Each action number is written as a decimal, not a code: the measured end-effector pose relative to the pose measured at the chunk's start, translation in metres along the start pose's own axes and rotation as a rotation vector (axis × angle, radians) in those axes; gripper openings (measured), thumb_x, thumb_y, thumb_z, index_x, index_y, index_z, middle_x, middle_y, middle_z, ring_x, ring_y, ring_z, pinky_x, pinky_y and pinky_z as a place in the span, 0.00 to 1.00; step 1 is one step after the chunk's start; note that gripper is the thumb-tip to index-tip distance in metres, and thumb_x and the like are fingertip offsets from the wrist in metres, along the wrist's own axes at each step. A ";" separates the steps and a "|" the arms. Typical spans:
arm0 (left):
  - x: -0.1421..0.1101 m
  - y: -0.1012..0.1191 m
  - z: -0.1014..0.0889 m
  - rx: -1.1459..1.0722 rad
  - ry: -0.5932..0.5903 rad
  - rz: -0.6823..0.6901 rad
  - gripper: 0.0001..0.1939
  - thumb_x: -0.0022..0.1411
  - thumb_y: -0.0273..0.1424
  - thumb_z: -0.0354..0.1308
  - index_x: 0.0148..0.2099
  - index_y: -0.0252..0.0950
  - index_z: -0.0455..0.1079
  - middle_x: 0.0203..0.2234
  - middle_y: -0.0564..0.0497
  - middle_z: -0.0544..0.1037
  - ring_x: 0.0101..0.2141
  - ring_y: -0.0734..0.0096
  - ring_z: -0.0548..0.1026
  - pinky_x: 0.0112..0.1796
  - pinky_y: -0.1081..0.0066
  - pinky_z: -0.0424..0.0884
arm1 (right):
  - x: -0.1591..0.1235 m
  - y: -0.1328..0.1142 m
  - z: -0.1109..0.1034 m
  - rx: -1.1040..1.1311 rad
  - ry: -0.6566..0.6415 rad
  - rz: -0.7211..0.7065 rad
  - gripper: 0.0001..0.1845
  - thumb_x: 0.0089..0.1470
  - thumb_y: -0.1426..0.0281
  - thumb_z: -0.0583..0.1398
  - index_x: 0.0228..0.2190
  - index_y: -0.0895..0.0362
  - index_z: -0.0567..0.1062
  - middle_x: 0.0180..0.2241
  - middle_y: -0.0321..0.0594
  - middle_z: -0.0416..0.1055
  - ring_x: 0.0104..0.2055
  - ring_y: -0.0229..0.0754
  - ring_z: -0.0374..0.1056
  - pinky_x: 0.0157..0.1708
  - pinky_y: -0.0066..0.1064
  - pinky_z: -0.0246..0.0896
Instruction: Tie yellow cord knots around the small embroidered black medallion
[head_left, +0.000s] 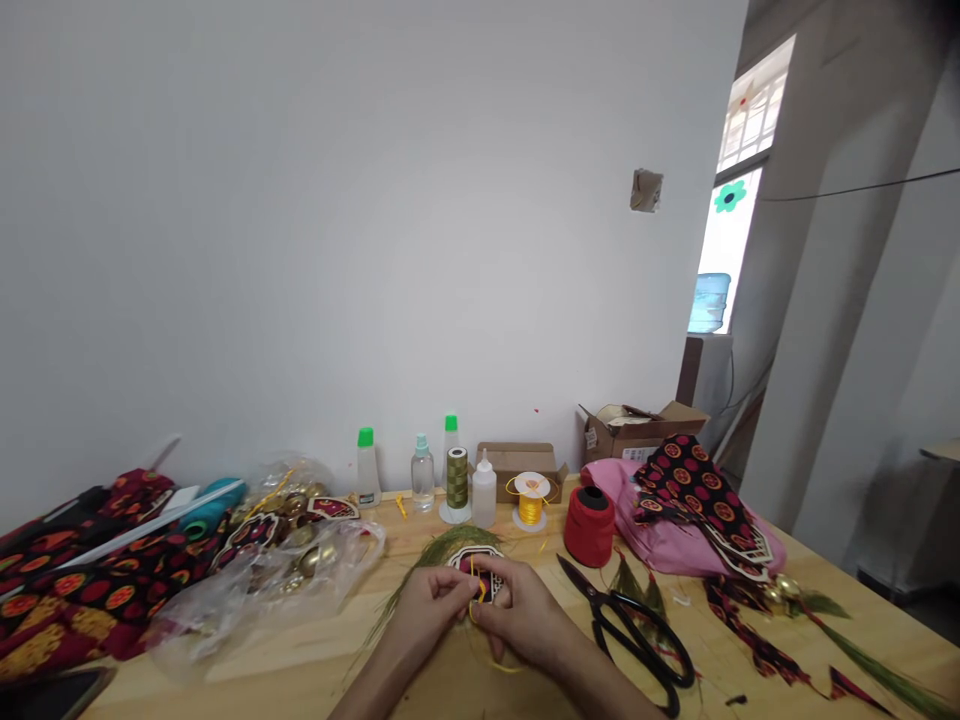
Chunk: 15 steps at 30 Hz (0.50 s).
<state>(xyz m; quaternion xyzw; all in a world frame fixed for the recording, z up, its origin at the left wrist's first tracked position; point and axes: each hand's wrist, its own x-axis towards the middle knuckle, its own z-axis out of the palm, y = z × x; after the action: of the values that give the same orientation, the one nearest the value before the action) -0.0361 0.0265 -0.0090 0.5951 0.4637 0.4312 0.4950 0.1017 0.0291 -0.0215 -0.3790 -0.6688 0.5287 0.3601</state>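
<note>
Close together over the wooden table, my left hand (431, 605) and my right hand (519, 610) both pinch a thin yellow cord (508, 668). The fingertips meet at the cord, which looks looped or knotted there; the exact crossing is too small to make out. Just behind the fingers is a dark red ornament with a pale cut-out frame (480, 552), partly covered by the hands. Whether the fingers also grip the ornament is hidden. Green tassel threads (420, 565) spread out behind and to the left of it.
Black scissors (637, 630) lie right of my hands, near a red thread cone (589, 527). A yellow cord spool (532, 503), green ribbon roll (457, 480) and several bottles (367, 470) line the wall. Patterned fabric (97, 590) and plastic bags (285, 585) lie left.
</note>
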 end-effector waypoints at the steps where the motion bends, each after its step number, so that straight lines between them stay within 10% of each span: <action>1: 0.000 0.000 0.000 0.000 0.016 0.003 0.15 0.41 0.39 0.57 0.18 0.30 0.69 0.08 0.60 0.59 0.12 0.84 0.50 0.15 0.79 0.43 | 0.001 0.001 -0.001 -0.062 0.033 0.003 0.21 0.39 0.76 0.54 0.39 0.55 0.66 0.08 0.25 0.58 0.08 0.28 0.50 0.08 0.17 0.40; 15: 0.005 -0.006 -0.003 -0.119 0.113 -0.087 0.20 0.34 0.41 0.61 0.25 0.28 0.74 0.12 0.53 0.71 0.10 0.86 0.51 0.14 0.79 0.43 | -0.004 -0.009 -0.006 -0.735 0.331 -0.199 0.08 0.43 0.68 0.54 0.25 0.53 0.74 0.21 0.33 0.70 0.23 0.35 0.62 0.22 0.23 0.48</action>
<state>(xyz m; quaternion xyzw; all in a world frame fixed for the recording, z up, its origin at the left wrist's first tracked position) -0.0385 0.0323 -0.0138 0.5186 0.4896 0.4692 0.5207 0.1075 0.0267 -0.0121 -0.4956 -0.7795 0.1495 0.3527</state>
